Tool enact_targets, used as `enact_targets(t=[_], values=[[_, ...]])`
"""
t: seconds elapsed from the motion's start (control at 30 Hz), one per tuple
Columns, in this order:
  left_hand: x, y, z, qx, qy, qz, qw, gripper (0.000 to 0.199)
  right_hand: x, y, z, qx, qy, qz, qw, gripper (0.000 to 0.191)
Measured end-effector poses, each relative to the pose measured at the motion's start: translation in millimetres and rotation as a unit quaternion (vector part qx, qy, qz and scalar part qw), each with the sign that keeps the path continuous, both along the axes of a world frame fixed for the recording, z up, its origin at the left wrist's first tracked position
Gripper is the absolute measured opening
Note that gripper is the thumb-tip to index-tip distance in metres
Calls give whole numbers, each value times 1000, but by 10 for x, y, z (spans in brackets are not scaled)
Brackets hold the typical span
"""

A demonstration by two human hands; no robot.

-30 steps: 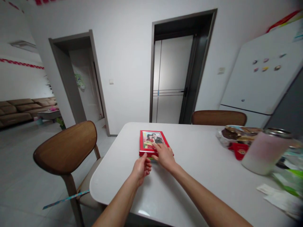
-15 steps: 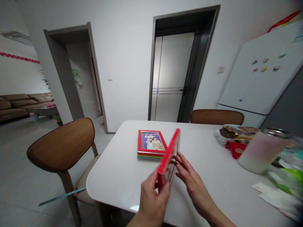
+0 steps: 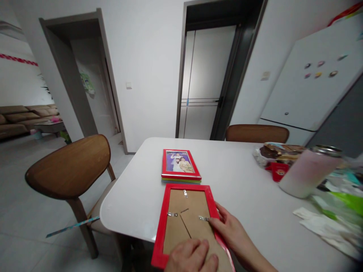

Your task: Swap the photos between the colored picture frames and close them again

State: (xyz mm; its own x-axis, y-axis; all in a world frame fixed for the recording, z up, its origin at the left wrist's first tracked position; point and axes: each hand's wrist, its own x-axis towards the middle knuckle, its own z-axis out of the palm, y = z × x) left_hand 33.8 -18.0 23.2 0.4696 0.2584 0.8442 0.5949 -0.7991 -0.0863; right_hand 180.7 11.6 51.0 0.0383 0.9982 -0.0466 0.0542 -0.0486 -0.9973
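A red picture frame [image 3: 163,226] is face down in front of me, its brown backing board [image 3: 188,211] showing with several metal clips. My right hand [image 3: 231,226] grips its right edge, thumb on the back beside the right clip [image 3: 203,218]. My left hand [image 3: 193,257] has its fingers curled against the lower part of the backing; its fingertips and the frame's bottom edge are partly hidden. Just beyond lies another red picture frame [image 3: 181,175], face up with a photo of people, stacked on something with green and grey edges.
The white table [image 3: 130,204] carries a pink-and-white tumbler [image 3: 309,173], a red packet [image 3: 279,171], packaged food [image 3: 279,153] and white tissues [image 3: 326,230] on the right. Wooden chairs stand at left [image 3: 70,166] and at the far side [image 3: 256,133].
The held frame has turned from edge-on to back-side up and come lower and closer. My left hand has moved down onto its backing; my right hand now grips the right edge.
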Motion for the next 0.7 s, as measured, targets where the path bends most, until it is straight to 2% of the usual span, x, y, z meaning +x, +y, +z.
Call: enact_targets(t=[0.07, 0.17, 0.27, 0.43, 0.57, 0.63, 0.7], values=[[-31, 39, -45, -16, 31, 1, 999, 20, 22, 93, -118, 47, -130, -25, 990, 50], [-60, 73, -79, -48, 55, 0, 997, 24, 41, 162, -252, 80, -309, -48, 946, 49], [-56, 77, -105, -83, 80, 4, 993, 23, 31, 170, -295, 85, -414, -35, 906, 46], [-79, 57, -99, -159, 140, -6, 977, 29, 7, 175, -260, 100, -453, -19, 886, 39], [-271, 95, 74, -300, 164, -44, 939, 43, 19, 206, -235, 110, -466, -7, 878, 38], [-412, 168, 148, -360, 140, 5, 922, 46, 20, 220, -212, 102, -472, 4, 876, 35], [-537, 272, 161, -393, 92, 96, 910, 48, 8, 230, -183, 95, -478, 9, 873, 32]])
